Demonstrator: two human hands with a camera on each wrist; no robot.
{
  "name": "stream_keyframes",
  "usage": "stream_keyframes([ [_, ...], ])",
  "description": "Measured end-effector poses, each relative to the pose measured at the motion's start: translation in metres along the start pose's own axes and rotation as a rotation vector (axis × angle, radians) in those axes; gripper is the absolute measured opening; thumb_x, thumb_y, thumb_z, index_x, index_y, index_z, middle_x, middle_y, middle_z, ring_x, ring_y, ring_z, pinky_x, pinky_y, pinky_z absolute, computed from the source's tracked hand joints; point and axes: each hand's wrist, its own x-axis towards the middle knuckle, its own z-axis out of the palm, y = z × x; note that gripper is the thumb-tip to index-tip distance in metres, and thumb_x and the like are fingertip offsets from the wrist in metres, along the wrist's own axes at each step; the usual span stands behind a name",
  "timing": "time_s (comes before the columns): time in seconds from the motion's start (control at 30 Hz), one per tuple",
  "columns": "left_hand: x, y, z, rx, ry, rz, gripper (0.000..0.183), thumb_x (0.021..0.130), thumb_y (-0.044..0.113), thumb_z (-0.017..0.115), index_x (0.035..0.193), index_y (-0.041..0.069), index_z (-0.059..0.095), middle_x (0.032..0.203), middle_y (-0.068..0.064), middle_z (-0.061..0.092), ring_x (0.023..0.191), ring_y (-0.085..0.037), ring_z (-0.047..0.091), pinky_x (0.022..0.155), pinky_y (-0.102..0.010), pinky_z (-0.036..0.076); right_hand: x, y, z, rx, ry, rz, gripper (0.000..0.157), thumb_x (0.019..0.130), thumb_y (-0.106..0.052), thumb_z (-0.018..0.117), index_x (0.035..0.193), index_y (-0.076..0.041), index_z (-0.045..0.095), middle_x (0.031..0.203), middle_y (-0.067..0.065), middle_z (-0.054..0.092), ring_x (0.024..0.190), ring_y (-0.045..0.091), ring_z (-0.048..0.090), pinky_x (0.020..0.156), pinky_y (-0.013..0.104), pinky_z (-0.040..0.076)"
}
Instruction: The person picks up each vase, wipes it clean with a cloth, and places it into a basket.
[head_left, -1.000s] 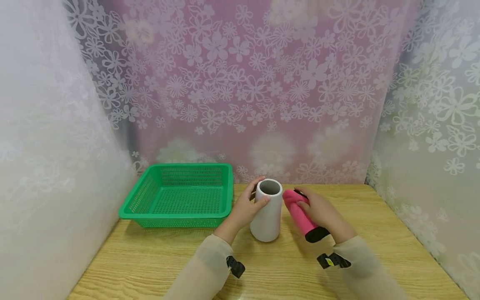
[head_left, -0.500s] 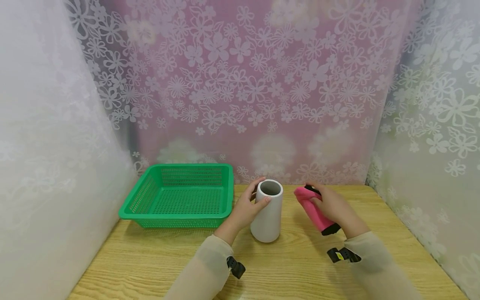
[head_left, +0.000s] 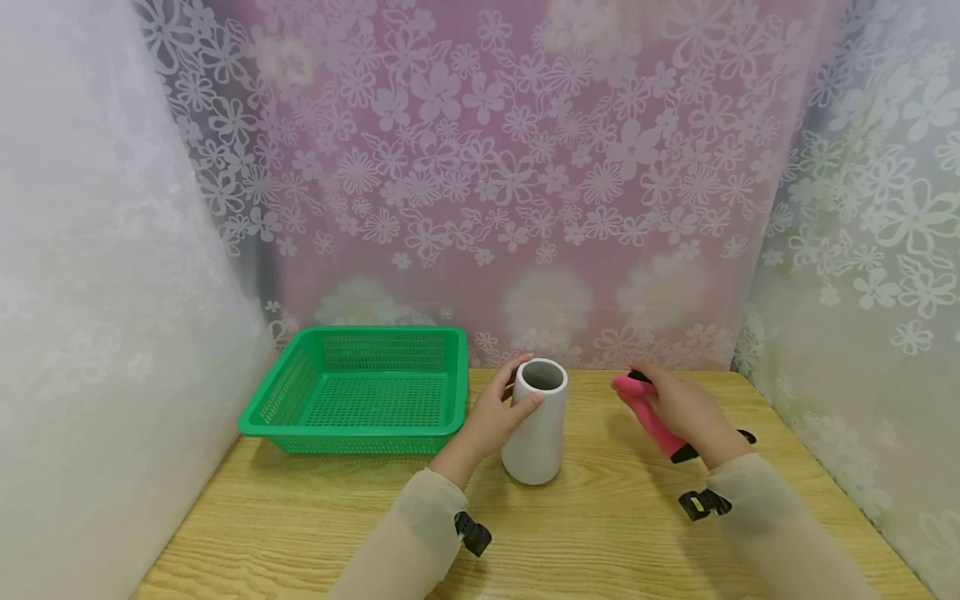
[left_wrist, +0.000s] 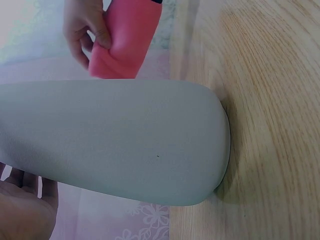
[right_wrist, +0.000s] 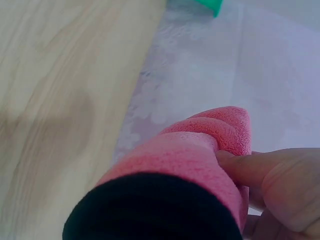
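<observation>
A tapered white ceramic vase [head_left: 536, 440] stands upright on the wooden table, its round mouth facing up. My left hand [head_left: 489, 423] holds it near the top, thumb in front and fingers round the far side. Off to the right, my right hand [head_left: 693, 412] pinches a folded pink fuzzy cloth [head_left: 651, 419] with black edging, raised above the table and apart from the vase. In the right wrist view the thumb presses into the folds of the cloth [right_wrist: 175, 155]. The vase wall [left_wrist: 125, 137] fills the middle of the left wrist view.
To the left of the vase sits a green plastic basket [head_left: 352, 432] with perforated sides. Flowered curtains [head_left: 510, 167] enclose the table [head_left: 585, 533] at the back and both sides.
My right hand has moved to the right with the pink cloth, away from the vase. My left hand and the vase have stayed in place.
</observation>
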Motion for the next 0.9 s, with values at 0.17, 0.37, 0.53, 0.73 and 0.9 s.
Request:
stream_keyframes([
  [0.17,0.011,-0.026,0.003,-0.007,0.013,-0.005,0.064,0.099,0.025,0.065,0.156,0.025,0.035,0.153,-0.008,0.042,0.141,-0.032,0.040,0.110,-0.055,0.038,0.001,0.009,0.003,-0.048,0.006,-0.004,0.044,0.100,-0.013,0.059,0.143,-0.008,0.051,0.121,0.028,0.064,0.093,0.042,0.065,0.077,0.058,0.052],
  [0.37,0.011,-0.031,0.004,-0.011,0.028,0.014,0.062,0.098,0.033,0.066,0.153,0.033,0.038,0.150,-0.003,0.045,0.139,-0.030,0.042,0.108,-0.055,0.040,0.004,0.028,0.015,-0.073,0.005,0.002,0.045,0.100,-0.013,0.060,0.144,-0.007,0.050,0.118,0.028,0.065,0.089,0.042,0.066,0.072,0.058,0.053],
  [0.53,0.010,-0.028,0.003,-0.012,0.027,0.013,0.061,0.098,0.035,0.066,0.152,0.034,0.039,0.149,-0.002,0.046,0.139,-0.027,0.042,0.110,-0.054,0.038,0.007,0.039,0.023,-0.095,0.004,0.002,0.045,0.101,-0.013,0.058,0.145,-0.007,0.050,0.122,0.030,0.063,0.089,0.042,0.066,0.065,0.053,0.053],
  [0.73,0.010,-0.027,0.004,-0.015,0.030,0.013,0.060,0.098,0.033,0.066,0.152,0.034,0.039,0.149,-0.002,0.047,0.140,-0.025,0.041,0.112,-0.053,0.036,0.008,0.044,0.031,-0.134,-0.013,0.014,0.042,0.101,-0.009,0.055,0.143,-0.006,0.053,0.127,0.029,0.061,0.091,0.040,0.066,0.059,0.045,0.051],
  [0.9,0.011,-0.028,0.005,-0.019,0.032,0.016,0.060,0.098,0.031,0.067,0.152,0.033,0.040,0.148,-0.002,0.047,0.139,-0.024,0.042,0.112,-0.052,0.035,0.007,0.049,0.037,-0.175,-0.009,0.014,0.038,0.101,-0.006,0.055,0.139,-0.006,0.056,0.124,0.027,0.062,0.095,0.045,0.065,0.063,0.053,0.053],
])
